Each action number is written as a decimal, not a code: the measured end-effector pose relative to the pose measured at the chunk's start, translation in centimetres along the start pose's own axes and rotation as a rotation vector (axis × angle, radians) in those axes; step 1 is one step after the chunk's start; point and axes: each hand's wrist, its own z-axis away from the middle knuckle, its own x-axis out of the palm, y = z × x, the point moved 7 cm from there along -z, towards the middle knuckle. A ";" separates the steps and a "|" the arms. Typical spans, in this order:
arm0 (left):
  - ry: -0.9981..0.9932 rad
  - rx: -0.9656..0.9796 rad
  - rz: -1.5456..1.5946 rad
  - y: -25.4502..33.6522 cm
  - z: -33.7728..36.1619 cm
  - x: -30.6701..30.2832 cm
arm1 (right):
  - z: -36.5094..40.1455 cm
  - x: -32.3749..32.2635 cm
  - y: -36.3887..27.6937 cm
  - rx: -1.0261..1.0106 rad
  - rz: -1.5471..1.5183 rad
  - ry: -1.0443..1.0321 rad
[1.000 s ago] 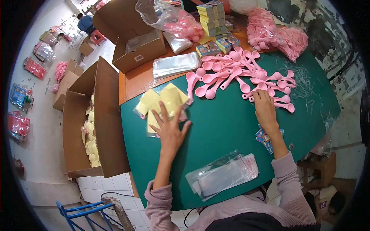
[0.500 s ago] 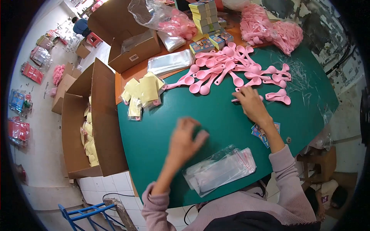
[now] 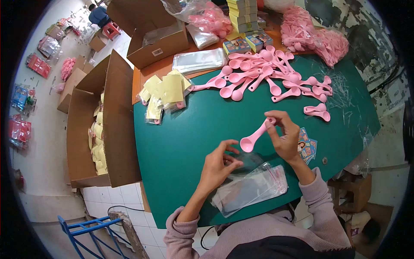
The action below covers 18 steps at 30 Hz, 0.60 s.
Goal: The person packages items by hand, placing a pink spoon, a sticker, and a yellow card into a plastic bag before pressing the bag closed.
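My right hand (image 3: 283,137) pinches a pink measuring spoon (image 3: 258,135) by its handle end, the bowl pointing down and left above the green table. My left hand (image 3: 219,166) is close by, its fingers curled at a clear plastic bag (image 3: 251,161) that rises from the stack. The see-through film makes the exact grip hard to make out. Just below lies the stack of clear bags (image 3: 252,192). Small printed cards (image 3: 307,146) lie beside my right wrist. Farther back spreads a pile of pink spoons (image 3: 258,73), with a nested pair (image 3: 317,113) apart from it.
Packed bags with yellow cards (image 3: 166,93) lie at the table's left. An open carton (image 3: 123,129) with more of them stands beside it. At the back are another carton (image 3: 161,49), flat clear bags (image 3: 199,60), card stacks (image 3: 243,17) and bagged pink spoons (image 3: 317,39).
My right hand has brought a pink spoon from near the pile toward me. My left hand has moved right to the bag stack, where a film edge now stands raised. The view has shifted slightly.
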 end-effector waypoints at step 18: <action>-0.086 -0.132 0.420 -2.9 -1.0 -1.0 | 1.1 0.0 1.0 0.155 -0.131 0.033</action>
